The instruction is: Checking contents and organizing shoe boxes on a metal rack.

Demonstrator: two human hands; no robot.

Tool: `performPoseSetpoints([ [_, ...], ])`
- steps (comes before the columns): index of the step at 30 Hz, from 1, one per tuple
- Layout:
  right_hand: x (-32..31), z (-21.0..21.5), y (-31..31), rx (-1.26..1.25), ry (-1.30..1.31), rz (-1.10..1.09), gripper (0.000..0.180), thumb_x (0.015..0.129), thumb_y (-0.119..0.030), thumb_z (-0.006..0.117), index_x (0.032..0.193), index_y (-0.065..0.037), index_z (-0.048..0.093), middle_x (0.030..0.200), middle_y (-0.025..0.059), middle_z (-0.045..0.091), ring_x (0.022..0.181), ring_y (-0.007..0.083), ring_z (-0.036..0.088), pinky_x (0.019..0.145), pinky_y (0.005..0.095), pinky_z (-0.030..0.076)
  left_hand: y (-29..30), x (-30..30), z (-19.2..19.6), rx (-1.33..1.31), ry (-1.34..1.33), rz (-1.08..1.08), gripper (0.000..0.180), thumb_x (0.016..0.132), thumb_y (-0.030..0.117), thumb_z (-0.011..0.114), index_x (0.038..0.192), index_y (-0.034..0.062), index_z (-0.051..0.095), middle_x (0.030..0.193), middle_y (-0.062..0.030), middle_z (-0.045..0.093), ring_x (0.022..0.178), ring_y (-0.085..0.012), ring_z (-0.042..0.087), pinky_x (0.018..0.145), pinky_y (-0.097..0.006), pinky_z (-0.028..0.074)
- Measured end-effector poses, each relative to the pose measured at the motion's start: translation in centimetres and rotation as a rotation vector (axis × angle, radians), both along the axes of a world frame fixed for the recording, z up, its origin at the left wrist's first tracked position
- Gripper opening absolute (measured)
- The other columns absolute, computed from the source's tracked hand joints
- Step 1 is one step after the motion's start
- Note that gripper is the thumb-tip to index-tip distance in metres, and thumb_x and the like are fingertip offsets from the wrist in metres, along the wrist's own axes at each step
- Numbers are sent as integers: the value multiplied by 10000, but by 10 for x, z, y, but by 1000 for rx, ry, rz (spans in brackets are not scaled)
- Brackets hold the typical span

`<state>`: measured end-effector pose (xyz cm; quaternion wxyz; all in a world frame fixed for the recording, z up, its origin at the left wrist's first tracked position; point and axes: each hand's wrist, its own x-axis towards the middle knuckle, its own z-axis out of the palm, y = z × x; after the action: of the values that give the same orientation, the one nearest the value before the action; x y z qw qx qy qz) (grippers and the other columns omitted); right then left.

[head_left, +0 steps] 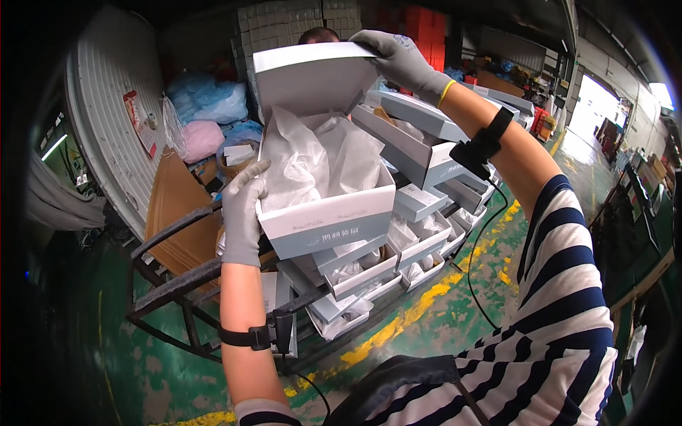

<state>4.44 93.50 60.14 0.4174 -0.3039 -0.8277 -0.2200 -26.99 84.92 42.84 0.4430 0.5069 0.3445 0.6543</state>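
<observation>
The left hand (243, 213) cups the open white box (323, 220) by its side, tissue paper (320, 160) inside; the right hand (398, 60) pinches the raised lid (312, 67), which probably wants folding down

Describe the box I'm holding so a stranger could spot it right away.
Above the stack of open boxes on the green floor, it is the white box raised between two gloved hands. Only it has its lid flipped upright, with crumpled white paper inside.
</observation>
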Motion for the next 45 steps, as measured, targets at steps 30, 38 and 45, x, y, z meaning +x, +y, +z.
performPoseSetpoints([
  [30, -38, -24, -65, 223, -157, -28, 203, 840, -82, 629, 1039, -118, 650, 951, 73, 665, 921, 298, 649, 785, 402, 522, 11, 8, -1, 54, 37, 74, 332, 773, -2, 558, 1060, -73, 708, 760, -7, 604, 609, -63, 484, 561, -199, 371],
  [38, -33, -84, -108, 153, -228, -59, 390, 796, -177, 688, 1177, -139, 614, 1067, 66, 638, 1016, 293, 620, 837, 417, 519, 28, 1, -22, 141, -98, 96, 323, 837, -3, 561, 1143, -74, 637, 947, -59, 645, 780, -105, 587, 673, -238, 477],
  [45, -20, -115, -135, 44, -244, -12, 432, 874, -328, 680, 1221, -82, 603, 1163, 138, 610, 1075, 350, 595, 913, 434, 486, 15, 12, -12, 44, -373, -5, 277, 949, 82, 564, 1205, -23, 565, 1045, -109, 657, 885, -165, 655, 771, -266, 545],
])
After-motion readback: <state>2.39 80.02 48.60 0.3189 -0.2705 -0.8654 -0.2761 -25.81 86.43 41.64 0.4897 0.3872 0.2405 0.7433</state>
